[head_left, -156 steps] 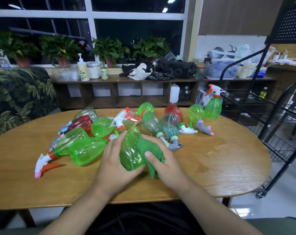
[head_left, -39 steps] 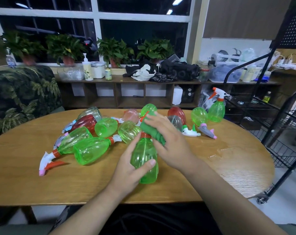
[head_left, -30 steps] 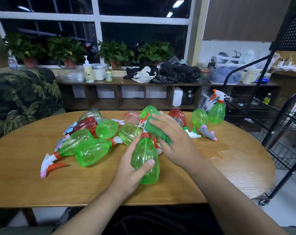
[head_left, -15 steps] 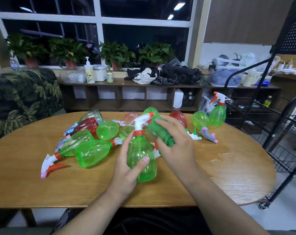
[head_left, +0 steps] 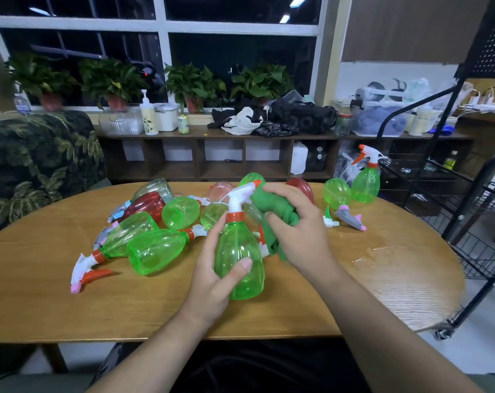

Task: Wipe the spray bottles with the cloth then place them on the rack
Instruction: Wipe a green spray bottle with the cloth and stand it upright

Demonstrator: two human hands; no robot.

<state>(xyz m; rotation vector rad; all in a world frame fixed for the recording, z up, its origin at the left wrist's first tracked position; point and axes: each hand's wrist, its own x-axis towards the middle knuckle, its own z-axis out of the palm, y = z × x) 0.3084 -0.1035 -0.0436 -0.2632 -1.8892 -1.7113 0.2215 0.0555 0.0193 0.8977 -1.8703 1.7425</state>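
The wiping step is in hand, by my reading: the left hand (head_left: 215, 282) is gripping a green spray bottle (head_left: 240, 265) upright over the near middle of the bench (head_left: 42, 293), thumb lying across its front and fingers curling round the back. I cannot tell whether its base is touching the wood. The right hand (head_left: 300, 236) is clutching the bunched green cloth (head_left: 274, 211) up by the bottle's neck, just beside the white trigger head (head_left: 240, 194). Behind them a pile of other bottles (head_left: 155, 248), green, red and clear, is lying on its sides, apparently waiting its turn. 1 more green bottle (head_left: 365, 184) is standing upright at the far right, near the black wire rack (head_left: 467, 222). The next move is probably calling for the cloth to be rubbed over the head and neck. After that the bottle would need carrying well to the right and setting upright on a rack shelf, with the cloth staying in the right hand for the next bottle.
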